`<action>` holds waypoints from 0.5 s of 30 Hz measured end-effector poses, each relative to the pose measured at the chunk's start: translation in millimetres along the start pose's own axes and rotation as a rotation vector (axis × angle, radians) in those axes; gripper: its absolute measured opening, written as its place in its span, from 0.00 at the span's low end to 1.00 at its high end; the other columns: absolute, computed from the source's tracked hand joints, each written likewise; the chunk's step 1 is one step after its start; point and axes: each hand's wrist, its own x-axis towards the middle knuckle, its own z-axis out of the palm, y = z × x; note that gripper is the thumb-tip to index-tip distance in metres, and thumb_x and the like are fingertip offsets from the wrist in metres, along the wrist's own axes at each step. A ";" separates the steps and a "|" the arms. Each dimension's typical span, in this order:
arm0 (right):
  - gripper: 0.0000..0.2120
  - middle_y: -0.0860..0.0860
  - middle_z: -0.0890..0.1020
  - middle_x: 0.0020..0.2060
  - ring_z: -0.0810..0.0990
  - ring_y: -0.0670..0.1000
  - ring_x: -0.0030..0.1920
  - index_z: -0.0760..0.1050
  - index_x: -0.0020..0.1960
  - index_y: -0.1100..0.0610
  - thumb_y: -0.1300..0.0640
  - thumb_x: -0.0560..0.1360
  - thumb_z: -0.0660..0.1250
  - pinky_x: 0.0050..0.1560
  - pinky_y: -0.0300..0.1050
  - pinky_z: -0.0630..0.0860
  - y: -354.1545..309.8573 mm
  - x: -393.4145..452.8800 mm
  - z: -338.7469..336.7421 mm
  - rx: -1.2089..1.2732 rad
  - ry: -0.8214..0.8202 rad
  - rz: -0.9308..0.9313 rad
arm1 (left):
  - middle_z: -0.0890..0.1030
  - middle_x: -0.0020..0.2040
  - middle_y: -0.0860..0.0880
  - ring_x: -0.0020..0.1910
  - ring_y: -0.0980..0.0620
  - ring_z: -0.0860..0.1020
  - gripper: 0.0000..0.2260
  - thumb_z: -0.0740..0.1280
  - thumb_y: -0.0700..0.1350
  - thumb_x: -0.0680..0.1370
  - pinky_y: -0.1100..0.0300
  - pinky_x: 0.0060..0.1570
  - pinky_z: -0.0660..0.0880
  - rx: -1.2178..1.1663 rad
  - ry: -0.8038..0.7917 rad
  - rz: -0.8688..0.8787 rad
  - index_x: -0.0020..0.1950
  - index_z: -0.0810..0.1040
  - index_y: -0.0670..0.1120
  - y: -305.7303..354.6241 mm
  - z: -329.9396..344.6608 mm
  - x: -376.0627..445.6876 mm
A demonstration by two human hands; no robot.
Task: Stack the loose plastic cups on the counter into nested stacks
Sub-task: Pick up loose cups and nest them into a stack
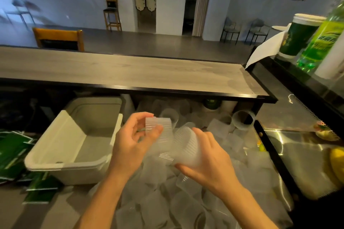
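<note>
The left hand (134, 141) pinched a ribbed cup (158, 126), and the right hand (206, 156) gripped a nested stack (186, 147) lying sideways (both just above the pile). Loose cups (167, 201) covered the counter, beside a white tub (74, 141).

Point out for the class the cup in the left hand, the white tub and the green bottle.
cup in the left hand (158, 124): head view, on its ribbed side wall.
white tub (55, 141): head view, on its near-left wall.
green bottle (323, 42): head view, on its label.
</note>
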 end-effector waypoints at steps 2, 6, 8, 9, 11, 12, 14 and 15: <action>0.42 0.44 0.72 0.55 0.77 0.49 0.50 0.62 0.70 0.46 0.34 0.62 0.73 0.42 0.47 0.78 -6.1 -0.3 -0.5 -0.045 0.011 -0.048 | 0.83 0.52 0.56 0.55 0.55 0.80 0.19 0.71 0.60 0.70 0.62 0.52 0.77 0.125 -0.089 0.047 0.58 0.79 0.54 3.3 -2.0 -4.1; 0.42 0.46 0.73 0.55 0.77 0.50 0.49 0.64 0.69 0.50 0.35 0.61 0.71 0.42 0.45 0.77 -15.3 -3.4 -0.9 -0.110 -0.020 -0.129 | 0.80 0.55 0.57 0.57 0.54 0.78 0.20 0.67 0.62 0.72 0.55 0.56 0.76 0.276 -0.148 0.116 0.61 0.78 0.58 5.5 -0.8 -10.8; 0.41 0.46 0.73 0.55 0.76 0.49 0.49 0.64 0.69 0.50 0.35 0.61 0.71 0.43 0.44 0.77 -19.7 -4.9 0.5 -0.095 -0.035 -0.144 | 0.78 0.57 0.59 0.59 0.57 0.76 0.21 0.62 0.65 0.74 0.56 0.58 0.75 0.321 -0.167 0.122 0.63 0.77 0.58 6.7 8.2 -19.2; 0.41 0.45 0.72 0.55 0.76 0.49 0.49 0.64 0.69 0.49 0.35 0.61 0.70 0.43 0.43 0.76 -21.3 -5.5 1.4 -0.075 -0.045 -0.138 | 0.76 0.60 0.61 0.61 0.59 0.75 0.23 0.58 0.66 0.76 0.57 0.61 0.73 0.323 -0.183 0.105 0.66 0.75 0.58 5.6 14.1 -24.9; 0.38 0.45 0.71 0.54 0.75 0.48 0.48 0.64 0.68 0.48 0.35 0.62 0.69 0.42 0.42 0.75 -23.0 -7.3 3.8 -0.041 -0.067 -0.121 | 0.68 0.69 0.65 0.69 0.65 0.66 0.28 0.49 0.70 0.76 0.61 0.68 0.66 0.318 -0.266 0.056 0.73 0.66 0.60 1.5 26.5 -37.6; 0.37 0.44 0.71 0.53 0.76 0.48 0.47 0.64 0.66 0.49 0.36 0.62 0.69 0.41 0.41 0.74 -23.1 -9.0 4.6 -0.035 -0.076 -0.121 | 0.64 0.72 0.67 0.71 0.67 0.61 0.31 0.46 0.71 0.75 0.63 0.71 0.60 0.317 -0.302 0.041 0.75 0.62 0.61 -0.9 30.1 -43.2; 0.36 0.45 0.70 0.53 0.76 0.49 0.47 0.65 0.66 0.49 0.36 0.63 0.70 0.41 0.41 0.72 -19.7 -13.8 5.9 -0.022 -0.101 -0.103 | 0.63 0.73 0.67 0.72 0.70 0.58 0.32 0.45 0.72 0.75 0.70 0.70 0.56 0.237 -0.302 0.006 0.76 0.60 0.61 -4.3 29.1 -49.0; 0.36 0.45 0.70 0.54 0.76 0.50 0.48 0.65 0.66 0.49 0.36 0.63 0.70 0.42 0.42 0.73 -16.0 -17.0 5.5 -0.009 -0.108 -0.080 | 0.66 0.72 0.67 0.71 0.70 0.61 0.32 0.47 0.71 0.75 0.74 0.68 0.57 0.179 -0.251 -0.018 0.76 0.61 0.61 -6.5 25.4 -50.3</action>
